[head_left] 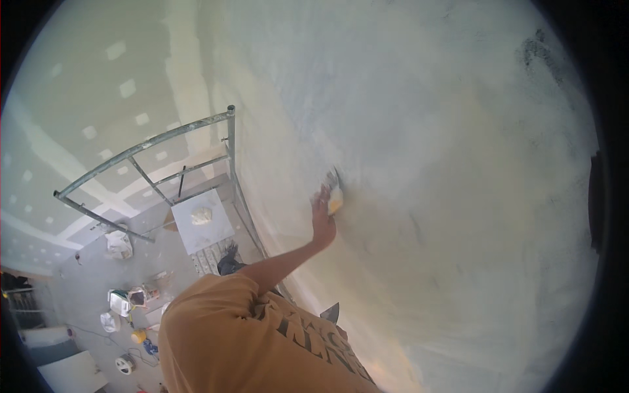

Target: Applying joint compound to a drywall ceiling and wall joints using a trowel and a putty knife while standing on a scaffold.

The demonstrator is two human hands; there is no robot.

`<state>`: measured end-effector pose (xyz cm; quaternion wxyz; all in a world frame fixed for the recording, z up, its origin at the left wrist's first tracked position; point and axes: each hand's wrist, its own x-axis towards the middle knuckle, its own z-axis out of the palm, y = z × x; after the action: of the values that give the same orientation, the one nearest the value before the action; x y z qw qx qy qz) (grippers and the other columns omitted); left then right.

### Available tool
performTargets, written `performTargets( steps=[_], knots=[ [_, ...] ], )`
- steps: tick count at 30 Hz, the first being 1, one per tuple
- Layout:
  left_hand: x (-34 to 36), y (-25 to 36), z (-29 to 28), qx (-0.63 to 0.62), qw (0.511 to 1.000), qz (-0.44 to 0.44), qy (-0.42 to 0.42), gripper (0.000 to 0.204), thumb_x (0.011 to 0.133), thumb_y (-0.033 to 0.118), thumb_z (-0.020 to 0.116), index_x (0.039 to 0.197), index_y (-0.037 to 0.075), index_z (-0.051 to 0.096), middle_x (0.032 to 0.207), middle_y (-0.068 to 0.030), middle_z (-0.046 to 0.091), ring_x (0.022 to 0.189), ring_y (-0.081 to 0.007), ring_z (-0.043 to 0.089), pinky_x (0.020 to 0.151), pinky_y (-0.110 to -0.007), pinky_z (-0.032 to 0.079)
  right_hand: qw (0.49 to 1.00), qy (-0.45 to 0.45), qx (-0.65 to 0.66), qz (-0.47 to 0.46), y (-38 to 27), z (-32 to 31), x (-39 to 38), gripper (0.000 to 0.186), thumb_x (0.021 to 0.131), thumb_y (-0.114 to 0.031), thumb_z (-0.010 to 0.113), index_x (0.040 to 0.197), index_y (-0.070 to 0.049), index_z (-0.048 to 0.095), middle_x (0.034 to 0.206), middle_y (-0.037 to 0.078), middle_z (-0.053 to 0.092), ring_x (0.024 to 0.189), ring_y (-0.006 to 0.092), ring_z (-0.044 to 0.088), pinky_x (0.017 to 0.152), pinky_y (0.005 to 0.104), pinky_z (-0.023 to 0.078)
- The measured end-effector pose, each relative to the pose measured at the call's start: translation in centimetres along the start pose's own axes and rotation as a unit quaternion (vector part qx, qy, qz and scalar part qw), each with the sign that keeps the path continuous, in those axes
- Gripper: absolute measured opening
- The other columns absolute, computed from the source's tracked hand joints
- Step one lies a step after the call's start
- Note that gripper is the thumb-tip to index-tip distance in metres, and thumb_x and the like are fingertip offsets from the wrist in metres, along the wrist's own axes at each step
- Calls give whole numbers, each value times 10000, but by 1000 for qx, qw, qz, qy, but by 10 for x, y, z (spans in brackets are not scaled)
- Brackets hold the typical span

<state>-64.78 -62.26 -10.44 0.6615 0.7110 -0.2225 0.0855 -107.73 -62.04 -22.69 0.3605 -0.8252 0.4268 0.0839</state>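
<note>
My left hand is raised in front of me against the pale, smeared wall. Its fingers are closed around a plastering knife, blurred by motion, with a dark blade edge and a yellowish patch near the grip. The knife is at the wall surface. Lower down, a grey pointed blade sticks out past the front of my orange-brown shirt; whatever holds it is hidden. My right hand does not show. To the left below, a white board carries a lump of cream-coloured compound.
A metal scaffold guardrail stands at the left, with a slatted platform by the board. Far below, the floor holds a white bag, a white bucket, a tape roll and cables. Patched drywall rises behind.
</note>
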Motion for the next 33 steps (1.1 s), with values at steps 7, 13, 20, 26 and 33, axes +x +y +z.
performTargets(
  steps=[7,13,20,26,33],
  knots=[
    [-105,25,-50,-137,959,-85,-234,570,979,16,526,1511,-15,323,1495,-184,445,1378,-308,423,1160,-390,315,999,12,43,-29,-24,-17,12,256,914,-242,618,857,7,619,669,127,620,604,208,569,560,404,435],
    [-89,-35,-157,-166,932,-244,-210,337,1020,247,617,1272,32,554,1050,-45,657,965,-158,599,847,-350,509,966,14,259,-11,-101,-44,29,166,967,-135,584,858,-14,612,642,27,568,521,106,503,489,295,410],
    [26,1,-269,-348,890,-280,-94,414,1050,270,563,1390,67,444,1220,-57,577,1149,-194,587,983,-390,507,842,-86,528,-73,-247,-72,13,169,1028,-151,536,1049,5,599,847,97,672,581,130,553,512,269,454],
    [45,43,-280,-448,860,-221,-108,435,1065,263,532,1427,63,399,1294,-69,545,1154,-215,576,1018,-423,479,797,-226,553,-88,-320,-74,27,190,1033,-151,537,1077,21,604,849,112,681,566,125,553,489,262,455],
    [-18,40,-271,-89,939,-144,-300,357,1066,243,528,1369,70,454,1169,-54,600,1099,-159,601,933,-382,533,777,-231,558,-177,-388,-119,47,183,1024,-155,567,1085,14,604,807,97,673,572,127,557,500,277,444]
  ],
)
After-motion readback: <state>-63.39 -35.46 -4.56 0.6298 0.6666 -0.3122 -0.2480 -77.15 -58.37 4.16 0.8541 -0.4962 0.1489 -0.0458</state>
